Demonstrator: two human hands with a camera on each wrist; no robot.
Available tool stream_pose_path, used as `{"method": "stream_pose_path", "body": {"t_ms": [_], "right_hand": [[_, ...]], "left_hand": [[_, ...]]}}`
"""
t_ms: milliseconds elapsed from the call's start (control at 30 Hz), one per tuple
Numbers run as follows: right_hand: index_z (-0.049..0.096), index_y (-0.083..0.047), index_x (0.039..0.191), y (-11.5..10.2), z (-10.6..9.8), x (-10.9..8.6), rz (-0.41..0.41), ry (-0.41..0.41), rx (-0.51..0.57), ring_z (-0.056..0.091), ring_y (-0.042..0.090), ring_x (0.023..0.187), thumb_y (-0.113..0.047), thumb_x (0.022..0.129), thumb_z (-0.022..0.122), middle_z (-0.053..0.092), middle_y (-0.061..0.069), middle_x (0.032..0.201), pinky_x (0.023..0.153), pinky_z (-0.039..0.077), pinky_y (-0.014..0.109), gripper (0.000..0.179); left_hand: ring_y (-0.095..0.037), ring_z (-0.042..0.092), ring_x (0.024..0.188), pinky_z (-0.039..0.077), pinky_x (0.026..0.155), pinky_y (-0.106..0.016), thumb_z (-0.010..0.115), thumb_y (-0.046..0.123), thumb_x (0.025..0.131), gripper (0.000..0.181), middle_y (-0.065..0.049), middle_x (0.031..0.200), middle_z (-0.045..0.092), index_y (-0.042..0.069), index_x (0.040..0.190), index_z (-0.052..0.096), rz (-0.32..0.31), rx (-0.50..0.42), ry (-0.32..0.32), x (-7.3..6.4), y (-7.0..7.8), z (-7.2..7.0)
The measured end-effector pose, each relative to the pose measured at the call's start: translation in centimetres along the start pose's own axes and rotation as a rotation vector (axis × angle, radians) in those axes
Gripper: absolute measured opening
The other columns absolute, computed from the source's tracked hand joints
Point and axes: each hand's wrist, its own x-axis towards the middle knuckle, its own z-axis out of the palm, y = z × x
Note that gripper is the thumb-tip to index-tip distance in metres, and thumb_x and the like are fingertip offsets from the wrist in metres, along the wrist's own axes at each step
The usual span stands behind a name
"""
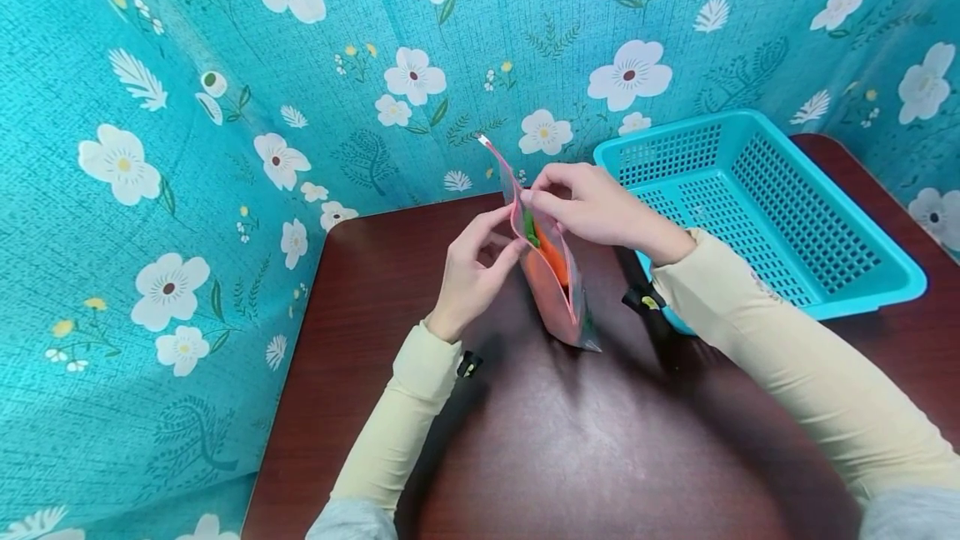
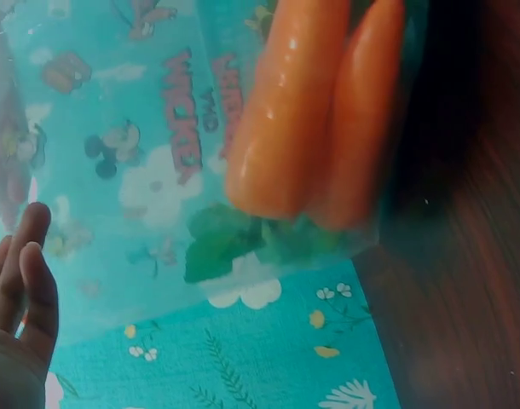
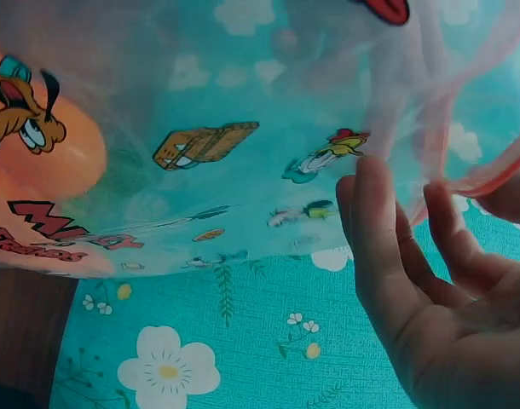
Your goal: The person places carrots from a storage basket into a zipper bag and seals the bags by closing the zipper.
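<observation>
A clear zip bag (image 1: 542, 300) with pink edges and cartoon prints stands upright on the table, its mouth parted. Inside are orange carrots (image 1: 552, 255) and something green and leafy (image 1: 531, 227); the left wrist view shows two carrots (image 2: 287, 119) through the plastic. My left hand (image 1: 476, 261) pinches the left edge of the mouth between thumb and fingers. On the other side, my right hand (image 1: 588, 202) pinches the rim near its far end. In the right wrist view, the right hand's thumb and fingertips meet at the pink strip (image 3: 499, 175).
A turquoise plastic basket (image 1: 817, 215) with perforated walls sits at the right, beside my right forearm. The dark reddish-brown table (image 1: 375, 298) ends at the back and left against a blue flowered cloth (image 1: 420, 140).
</observation>
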Motion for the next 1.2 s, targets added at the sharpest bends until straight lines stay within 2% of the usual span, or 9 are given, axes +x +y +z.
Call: {"method": "stream_pose_path", "body": {"t_ms": [100,233,300,400,600,733,900,1033,1200], "right_hand": [[0.062,-0.010,0.103,-0.3,-0.1,-0.1,0.009,-0.011,-0.017,0.063,0.021,0.069,-0.038,0.093,0.060,0.064,0.008,0.078,0.064,0.048,0.033,0.030],[0.063,-0.006,0.105,-0.5,-0.3,-0.1,-0.007,-0.006,-0.082,0.065,0.020,0.071,-0.026,0.088,0.066,0.069,0.008,0.086,0.063,0.049,0.032,0.027],[0.065,-0.004,0.103,-0.6,-0.4,-0.1,-0.027,-0.007,-0.121,0.065,0.019,0.073,-0.019,0.087,0.064,0.071,0.009,0.089,0.064,0.050,0.032,0.022],[0.068,-0.005,0.102,-1.0,-0.7,0.0,-0.065,-0.033,-0.176,0.065,0.017,0.076,-0.011,0.086,0.060,0.073,0.008,0.089,0.066,0.049,0.031,0.018],[0.071,-0.010,0.097,-1.8,-1.3,-0.2,-0.178,-0.128,-0.235,0.059,0.014,0.068,-0.008,0.088,0.061,0.071,0.001,0.082,0.065,0.046,0.031,0.014],[0.071,-0.013,0.095,-2.0,-1.7,-0.2,-0.242,-0.190,-0.250,0.054,0.013,0.064,-0.009,0.091,0.063,0.068,-0.001,0.079,0.062,0.045,0.031,0.010],[0.071,-0.013,0.096,-2.1,-2.8,-0.3,-0.279,-0.239,-0.286,0.060,0.011,0.071,-0.007,0.091,0.063,0.071,-0.002,0.086,0.068,0.048,0.031,0.011],[0.069,-0.014,0.098,-2.6,-4.2,-0.5,-0.230,-0.270,-0.351,0.063,0.010,0.077,-0.008,0.090,0.064,0.071,-0.003,0.089,0.074,0.050,0.032,0.011],[0.066,-0.014,0.101,-2.9,-5.4,-1.2,-0.095,-0.358,-0.486,0.060,0.013,0.069,-0.018,0.086,0.071,0.068,-0.002,0.084,0.067,0.048,0.032,0.016]], "left_hand": [[-0.028,0.065,0.074,0.052,0.062,-0.032,0.068,-0.006,0.084,0.039,-0.023,0.113,0.059,-0.009,0.122,0.059,0.037,0.014,-0.035,0.2,-0.7,0.5],[-0.024,0.062,0.077,0.050,0.061,-0.029,0.065,-0.004,0.087,0.034,-0.020,0.119,0.056,-0.006,0.120,0.062,0.061,0.043,-0.069,0.3,-2.5,1.1],[-0.022,0.061,0.079,0.051,0.063,-0.028,0.064,-0.001,0.088,0.032,-0.018,0.120,0.056,-0.003,0.121,0.063,0.062,0.065,-0.046,0.4,-3.0,1.0],[-0.020,0.060,0.077,0.051,0.064,-0.028,0.064,0.004,0.090,0.031,-0.015,0.118,0.056,0.001,0.121,0.062,0.050,0.091,0.064,0.7,-3.5,0.5],[-0.020,0.061,0.081,0.051,0.068,-0.023,0.060,0.013,0.094,0.046,-0.013,0.127,0.050,0.008,0.138,0.047,-0.100,0.078,0.298,1.2,-3.6,-1.2],[-0.018,0.057,0.080,0.046,0.067,-0.021,0.057,0.014,0.096,0.049,-0.011,0.126,0.052,0.010,0.142,0.043,-0.193,0.060,0.309,1.3,-3.5,-2.5],[-0.023,0.057,0.074,0.044,0.062,-0.021,0.060,0.015,0.095,0.026,-0.013,0.098,0.068,0.005,0.120,0.060,-0.210,0.011,0.263,1.2,-3.5,-3.9],[-0.026,0.065,0.075,0.045,0.060,-0.021,0.064,0.016,0.093,0.018,-0.015,0.088,0.073,0.002,0.105,0.065,-0.161,0.017,0.266,0.9,-3.3,-4.3],[-0.022,0.065,0.066,0.039,0.053,-0.020,0.066,0.016,0.092,0.015,-0.014,0.081,0.073,0.002,0.096,0.067,-0.131,0.064,0.355,0.9,-3.3,-4.4]]}}
